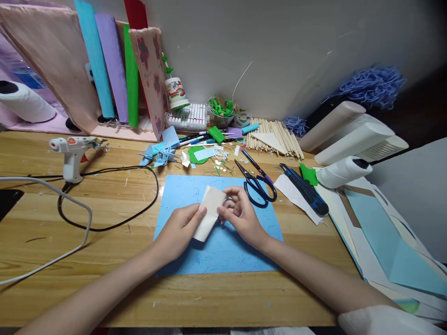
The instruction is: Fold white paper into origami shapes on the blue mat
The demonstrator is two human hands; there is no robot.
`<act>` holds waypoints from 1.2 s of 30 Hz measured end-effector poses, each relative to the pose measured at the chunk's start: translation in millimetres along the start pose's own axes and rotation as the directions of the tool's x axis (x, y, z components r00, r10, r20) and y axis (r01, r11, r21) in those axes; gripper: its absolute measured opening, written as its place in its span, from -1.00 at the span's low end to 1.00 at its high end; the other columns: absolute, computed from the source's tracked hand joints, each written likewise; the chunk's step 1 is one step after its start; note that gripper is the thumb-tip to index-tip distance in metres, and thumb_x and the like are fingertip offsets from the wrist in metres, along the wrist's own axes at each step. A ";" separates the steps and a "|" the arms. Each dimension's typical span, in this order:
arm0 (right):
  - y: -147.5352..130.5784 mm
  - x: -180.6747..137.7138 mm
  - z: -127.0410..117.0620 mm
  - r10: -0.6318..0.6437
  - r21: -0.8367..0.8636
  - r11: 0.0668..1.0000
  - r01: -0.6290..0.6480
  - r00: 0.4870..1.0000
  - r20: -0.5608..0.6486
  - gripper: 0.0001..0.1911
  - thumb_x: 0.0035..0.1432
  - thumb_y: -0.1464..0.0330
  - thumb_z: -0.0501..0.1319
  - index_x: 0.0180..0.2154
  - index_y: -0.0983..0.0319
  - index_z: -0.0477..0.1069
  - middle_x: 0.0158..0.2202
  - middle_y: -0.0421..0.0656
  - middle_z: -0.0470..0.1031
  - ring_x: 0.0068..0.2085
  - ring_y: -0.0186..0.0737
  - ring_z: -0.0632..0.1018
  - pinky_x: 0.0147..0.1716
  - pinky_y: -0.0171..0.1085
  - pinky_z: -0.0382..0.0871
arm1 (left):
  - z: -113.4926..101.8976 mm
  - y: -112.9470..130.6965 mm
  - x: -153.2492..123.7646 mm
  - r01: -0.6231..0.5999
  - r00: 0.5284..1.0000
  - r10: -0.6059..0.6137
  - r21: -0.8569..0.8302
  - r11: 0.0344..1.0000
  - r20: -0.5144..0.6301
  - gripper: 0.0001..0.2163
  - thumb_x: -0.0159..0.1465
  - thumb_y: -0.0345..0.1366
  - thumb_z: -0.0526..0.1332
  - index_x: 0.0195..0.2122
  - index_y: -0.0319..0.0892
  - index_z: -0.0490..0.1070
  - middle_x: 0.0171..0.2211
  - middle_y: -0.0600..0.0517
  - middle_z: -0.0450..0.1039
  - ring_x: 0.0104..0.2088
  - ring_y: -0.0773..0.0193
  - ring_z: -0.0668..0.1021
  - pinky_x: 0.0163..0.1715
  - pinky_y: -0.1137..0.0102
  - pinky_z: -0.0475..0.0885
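Paper piece (211, 209): off-white and apparently folded, between your hands, over the blue sheet (244, 256)
Left hand (179, 228): clamped on the paper piece at its left edge, thumb on the upper face
Right hand (242, 221): fingers curled, thumb and forefinger at the right edge; you cannot tell whether they are pinched tight
Handling: expect a light, fairly soft piece that creases or tears easily; slip looks unlikely
Hold points: take opposite edges lightly, keeping your thumbs flat
Blue sheet: flat on the wooden worktop (118, 256), its face marked with scratches or fine scraps
Scissors (257, 188): across the sheet's upper right corner, near your right hand
Utility knife (304, 190): farther right, on white paper (288, 190)
Glue gun (72, 160): upright at left, beside a looped black cable (155, 186)
Room: plain grey wall (279, 56) behind the worktop
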State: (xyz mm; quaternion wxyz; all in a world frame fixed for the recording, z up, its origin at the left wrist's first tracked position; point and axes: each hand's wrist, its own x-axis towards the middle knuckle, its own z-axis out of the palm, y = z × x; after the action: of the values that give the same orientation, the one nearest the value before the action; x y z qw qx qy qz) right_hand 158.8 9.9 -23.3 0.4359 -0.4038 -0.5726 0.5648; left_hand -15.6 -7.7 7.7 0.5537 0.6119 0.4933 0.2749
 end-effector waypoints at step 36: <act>-0.1 -5.4 3.2 -0.017 -0.028 0.999 0.017 1.000 -0.022 -0.88 0.12 0.34 0.15 -0.25 0.17 0.33 -0.34 -0.20 0.31 -0.35 -0.34 0.35 -0.43 -0.38 0.26 | -0.1 -1.9 3.3 -0.013 1.000 0.012 -0.026 1.000 -0.026 -0.70 0.23 -0.14 0.01 -0.53 -0.22 0.27 -0.59 0.13 0.25 -0.52 0.37 0.34 -0.50 0.49 0.23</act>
State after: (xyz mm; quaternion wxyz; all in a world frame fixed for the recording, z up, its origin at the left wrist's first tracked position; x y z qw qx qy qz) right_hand 157.4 3.8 -23.4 0.4414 -0.4113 -0.5789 0.5486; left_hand -15.1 -4.9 5.2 0.5535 0.6042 0.4928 0.2926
